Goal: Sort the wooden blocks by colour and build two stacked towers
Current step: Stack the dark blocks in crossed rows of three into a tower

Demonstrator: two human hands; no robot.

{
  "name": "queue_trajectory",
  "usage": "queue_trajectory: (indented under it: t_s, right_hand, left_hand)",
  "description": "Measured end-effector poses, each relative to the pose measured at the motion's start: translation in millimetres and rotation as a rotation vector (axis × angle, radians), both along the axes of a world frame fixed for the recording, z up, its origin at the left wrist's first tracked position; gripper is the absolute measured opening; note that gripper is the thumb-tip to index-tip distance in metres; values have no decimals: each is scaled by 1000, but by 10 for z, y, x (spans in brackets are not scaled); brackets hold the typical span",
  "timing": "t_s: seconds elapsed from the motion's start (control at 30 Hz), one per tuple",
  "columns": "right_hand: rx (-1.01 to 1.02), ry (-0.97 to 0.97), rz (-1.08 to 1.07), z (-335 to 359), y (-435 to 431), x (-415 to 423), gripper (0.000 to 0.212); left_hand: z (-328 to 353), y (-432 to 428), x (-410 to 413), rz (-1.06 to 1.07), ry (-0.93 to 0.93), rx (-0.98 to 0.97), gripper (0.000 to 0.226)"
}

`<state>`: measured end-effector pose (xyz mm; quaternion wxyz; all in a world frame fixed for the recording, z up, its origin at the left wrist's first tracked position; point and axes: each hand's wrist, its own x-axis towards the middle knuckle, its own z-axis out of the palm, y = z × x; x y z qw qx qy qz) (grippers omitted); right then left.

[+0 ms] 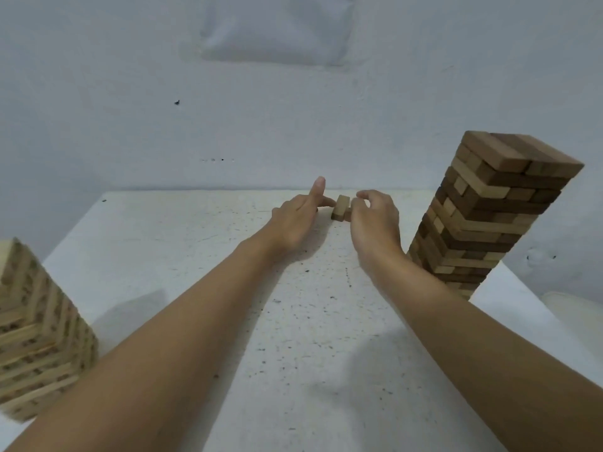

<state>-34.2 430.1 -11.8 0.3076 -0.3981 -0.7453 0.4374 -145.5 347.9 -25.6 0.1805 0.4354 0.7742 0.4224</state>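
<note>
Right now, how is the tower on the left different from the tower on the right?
The left tower is all pale wood; the right tower mixes dark brown and pale blocks. The left tower stands close by and is cut off by the picture's edge; the right tower stands farther back with its whole top showing. Both are wooden blocks stacked in crossing layers on the white table.

Dim, flat, bluish light on wall (293, 109). Soft shadows pooling mid-table (182, 243). Wide-angle bend tilting dark tower (489, 216) outward at right edge. Pale tower (39, 337), left edge, smeared with blur.
</note>
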Motion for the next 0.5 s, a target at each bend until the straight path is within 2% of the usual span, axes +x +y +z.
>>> queue_trajectory:
  t_s: [0.1,0.23,0.4,0.5]
  right_hand:
    - [-30,-94,-40,-40,67,-59,51]
    - [-32,-177,-44,-126,164,-64,23]
    - [43,-212,3,-149,175,-18,26]
    - [135,-256,82,-179,108,51,32]
  left_hand:
    - [-24,92,-58,2,30,-44,83]
    - [-62,204,-70,-18,126,-130,81]
    - [-47,172,-38,45,149,-68,87]
    - [-46,94,-35,104,87,-6,91]
